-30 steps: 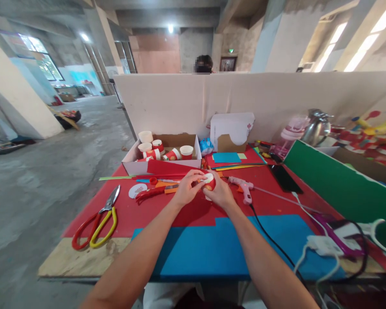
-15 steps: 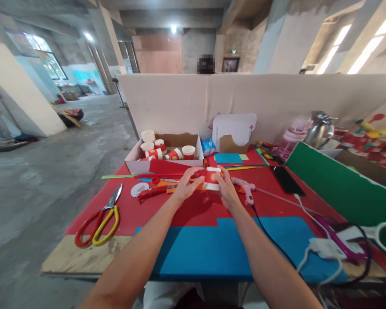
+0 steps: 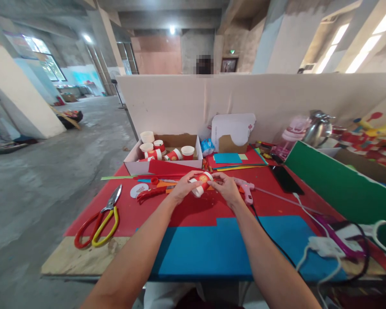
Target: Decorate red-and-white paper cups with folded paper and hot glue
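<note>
1. Half a second on, the red-and-white strip of cut paper cup (image 3: pixel 202 182), which was stretched flat between the two hands, is curled back into a loose roll, and the hands have drawn closer together.
2. The left hand (image 3: pixel 182 189) pinches one end of the roll between thumb and fingertips. The right hand (image 3: pixel 227 192), fingers curved, grips the opposite edge at its fingertips. Neither hand is free.
3. The roll is held just above the red-covered table (image 3: pixel 138 210), beyond the blue foam sheet (image 3: pixel 218 249) and in front of the open cardboard box (image 3: pixel 131 157) of red-and-white cups.
4. A pink hot glue gun (image 3: pixel 245 187) lies just beside the right hand, its black cord trailing toward the table's near edge.
5. The step in hand looks like shaping the strip. It would go best with a light, even pinch so the paper bends without creasing, the two edges kept square to each other, and the right knuckles kept off the gun's nozzle.
6. Large scissors with red and yellow handles (image 3: pixel 99 216) rest well apart to the left.
</note>
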### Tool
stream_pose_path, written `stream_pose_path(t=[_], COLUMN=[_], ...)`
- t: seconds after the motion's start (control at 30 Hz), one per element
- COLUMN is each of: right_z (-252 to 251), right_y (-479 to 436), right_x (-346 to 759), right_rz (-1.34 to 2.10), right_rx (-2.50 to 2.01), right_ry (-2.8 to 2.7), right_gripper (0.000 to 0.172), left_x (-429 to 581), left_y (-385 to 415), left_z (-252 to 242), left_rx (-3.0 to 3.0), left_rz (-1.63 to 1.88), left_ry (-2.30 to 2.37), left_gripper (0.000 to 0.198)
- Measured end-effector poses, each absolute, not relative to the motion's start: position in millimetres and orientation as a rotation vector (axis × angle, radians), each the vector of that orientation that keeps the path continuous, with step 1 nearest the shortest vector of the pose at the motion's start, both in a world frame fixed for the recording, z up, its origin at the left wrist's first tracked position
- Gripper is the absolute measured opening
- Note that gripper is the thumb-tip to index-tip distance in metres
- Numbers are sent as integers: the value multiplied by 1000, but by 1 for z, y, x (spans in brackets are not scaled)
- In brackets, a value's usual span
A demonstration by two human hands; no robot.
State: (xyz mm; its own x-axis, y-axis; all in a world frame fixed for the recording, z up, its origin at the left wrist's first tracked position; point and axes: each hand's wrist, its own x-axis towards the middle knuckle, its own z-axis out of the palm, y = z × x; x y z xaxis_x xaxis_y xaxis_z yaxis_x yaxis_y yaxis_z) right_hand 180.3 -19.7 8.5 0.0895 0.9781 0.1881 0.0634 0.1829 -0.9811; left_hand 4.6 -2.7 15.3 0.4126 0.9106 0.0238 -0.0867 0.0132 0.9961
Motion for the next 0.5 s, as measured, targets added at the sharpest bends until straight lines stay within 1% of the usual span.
stream_pose_path(t=[0.07,0.27,0.37,0.5], right_z=[11,7,3,2], right_y=[-22,-23,-22,-22], right_x=[178,170,169,171], right_rz=[1069,1132,1030,787], right_rx=[-1110,-1075,-1114,-1215], right_ry=[-1188,-1053,-1121,-1283], right_gripper=[29,31,30,23], left_x=[4,3,4,6], left_y=[-2,2,4,3], left_z=[14,6,2,3], left_rx=[1293,1333,1300,1274], left_rz=[946,972,969,966], left_ry=[798,779,785,790], left_gripper=[52,54,52,50])
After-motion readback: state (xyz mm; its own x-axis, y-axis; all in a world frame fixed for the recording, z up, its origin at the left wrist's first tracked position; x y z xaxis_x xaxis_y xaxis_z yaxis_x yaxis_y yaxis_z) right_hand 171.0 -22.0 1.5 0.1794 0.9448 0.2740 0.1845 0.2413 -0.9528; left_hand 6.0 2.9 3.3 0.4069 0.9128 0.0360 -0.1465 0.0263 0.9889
